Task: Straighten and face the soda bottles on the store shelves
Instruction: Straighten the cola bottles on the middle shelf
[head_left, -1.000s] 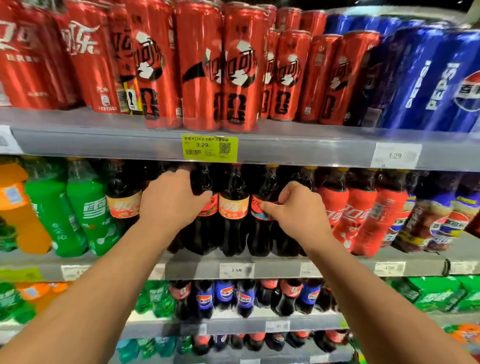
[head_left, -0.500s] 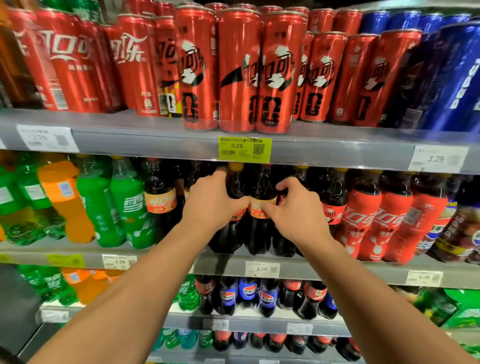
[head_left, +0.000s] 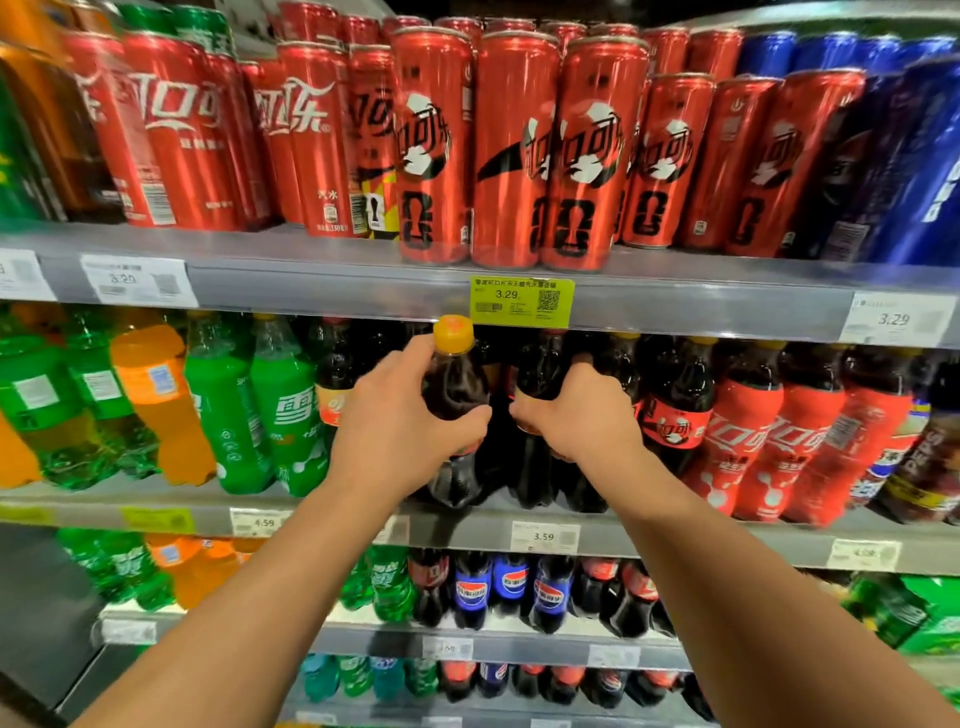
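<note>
On the middle shelf (head_left: 467, 525) stands a row of dark cola bottles. My left hand (head_left: 400, 431) grips an orange-capped cola bottle (head_left: 454, 384) by its waist; the bottle sits forward of the row, its cap just below the shelf above. My right hand (head_left: 574, 415) grips the neighbouring dark cola bottle (head_left: 540, 369) at its label. Red-labelled cola bottles (head_left: 748, 441) stand to the right, green soda bottles (head_left: 254, 410) and an orange soda bottle (head_left: 156, 400) to the left.
Tall red cans (head_left: 514, 156) and blue cans (head_left: 909, 156) fill the shelf above, whose edge carries a yellow price tag (head_left: 522, 301). Lower shelves hold small blue-labelled bottles (head_left: 511, 587) and green bottles (head_left: 389, 582). Green packs (head_left: 924, 613) sit at the lower right.
The view has shifted so the shelves sit further right. My left hand has drawn the orange-capped bottle forward out of the row. My right hand stays on its bottle.
</note>
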